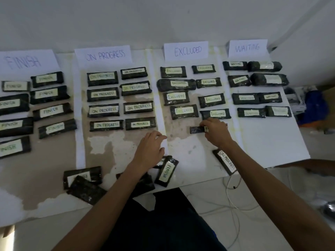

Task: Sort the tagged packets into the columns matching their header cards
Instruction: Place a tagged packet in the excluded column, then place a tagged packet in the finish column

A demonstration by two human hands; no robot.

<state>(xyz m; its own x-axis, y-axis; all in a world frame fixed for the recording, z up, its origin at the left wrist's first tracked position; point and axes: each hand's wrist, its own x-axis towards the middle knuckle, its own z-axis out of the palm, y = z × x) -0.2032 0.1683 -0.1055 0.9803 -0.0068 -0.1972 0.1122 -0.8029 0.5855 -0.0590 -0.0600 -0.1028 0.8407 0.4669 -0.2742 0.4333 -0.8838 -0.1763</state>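
**Packet going down in the EXCLUDED column: tag and alignment to be checked**

Observed: the right hand (pixel 215 131) grips a dark packet (pixel 196 129) by its right end, with fingers curled over the tag so the wording is almost wholly hidden. The packet sits low over the table (pixel 268 142), in the column under the EXCLUDED header card (pixel 186 50) and just below the lowest right-hand packet (pixel 215 114) there. The left hand (pixel 150 147) hovers apart from the right, near the foot of the ON PROGRESS column. Its fingers are loosely bent and hold nothing that can be seen.

Recommendation: confirm the tag reads EXCLUDED before release — it cannot be read at present. Lay the packet square with its row, tag up, clear of the neighbour above and inside the column.

Outstanding, in my judgement: a FINISH packet (pixel 165 172), an ON PROGRESS packet (pixel 225 162) and a small heap (pixel 82 178) lie unsorted at the near edge.
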